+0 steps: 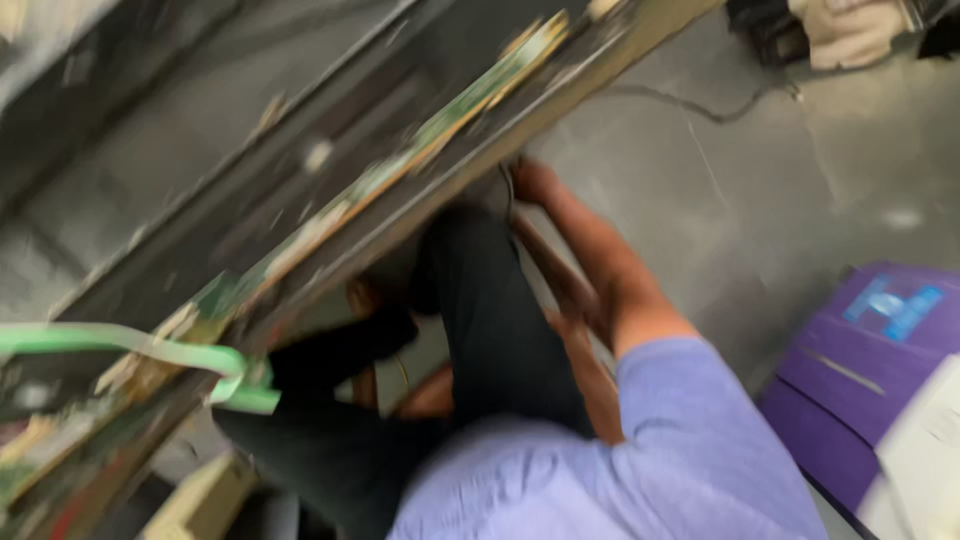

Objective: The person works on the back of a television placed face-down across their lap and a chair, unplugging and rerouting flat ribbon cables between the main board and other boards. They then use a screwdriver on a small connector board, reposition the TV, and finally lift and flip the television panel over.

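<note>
The right hand [535, 182] reaches under the lower edge of the panel [330, 190] and touches it; blur hides whether the fingers clench. The left hand is out of sight. The panel, dark and long, leans tilted over the knees [480, 300], a green strip [120, 345] hanging off it. It looks stiff, heavy and fragile, best gripped by its frame edges. A purple box [870, 360] sits well apart on the floor [730, 200].

Purple box [870, 370] on grey floor [760, 200]; black cable [690, 105].
</note>
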Motion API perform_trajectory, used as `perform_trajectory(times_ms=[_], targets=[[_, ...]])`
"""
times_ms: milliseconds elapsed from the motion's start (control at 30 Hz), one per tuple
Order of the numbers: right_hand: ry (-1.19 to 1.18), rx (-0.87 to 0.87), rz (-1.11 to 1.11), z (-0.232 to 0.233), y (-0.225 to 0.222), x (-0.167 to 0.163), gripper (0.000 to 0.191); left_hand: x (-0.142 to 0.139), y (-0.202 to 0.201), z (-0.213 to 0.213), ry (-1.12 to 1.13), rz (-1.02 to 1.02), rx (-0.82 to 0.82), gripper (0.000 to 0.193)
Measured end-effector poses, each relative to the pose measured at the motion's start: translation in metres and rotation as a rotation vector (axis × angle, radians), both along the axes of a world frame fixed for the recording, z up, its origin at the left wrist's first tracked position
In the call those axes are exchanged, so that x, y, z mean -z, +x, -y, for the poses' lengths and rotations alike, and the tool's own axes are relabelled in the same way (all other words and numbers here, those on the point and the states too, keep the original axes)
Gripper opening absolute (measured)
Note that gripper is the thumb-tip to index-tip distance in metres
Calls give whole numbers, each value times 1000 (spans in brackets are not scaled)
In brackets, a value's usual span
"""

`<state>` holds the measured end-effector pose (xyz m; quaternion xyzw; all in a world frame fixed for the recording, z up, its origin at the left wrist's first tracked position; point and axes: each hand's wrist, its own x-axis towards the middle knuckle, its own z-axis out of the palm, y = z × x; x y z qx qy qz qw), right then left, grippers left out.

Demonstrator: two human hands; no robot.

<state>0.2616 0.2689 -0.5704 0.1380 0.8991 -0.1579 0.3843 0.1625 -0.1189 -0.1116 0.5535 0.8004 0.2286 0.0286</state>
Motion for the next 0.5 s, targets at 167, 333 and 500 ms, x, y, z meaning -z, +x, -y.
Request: perform_trajectory(times_ms=[167,333,500], targets=[[-46,66,-130,-28,13,36,34,57,66,-100,-42,300,15,29],[-57,177,-205,-67,24,69,45,177,85,-241,-143,778,-50,36],[-227,404,-292,-102,21,77,49,317,75,-378,92,721,-47,37]])
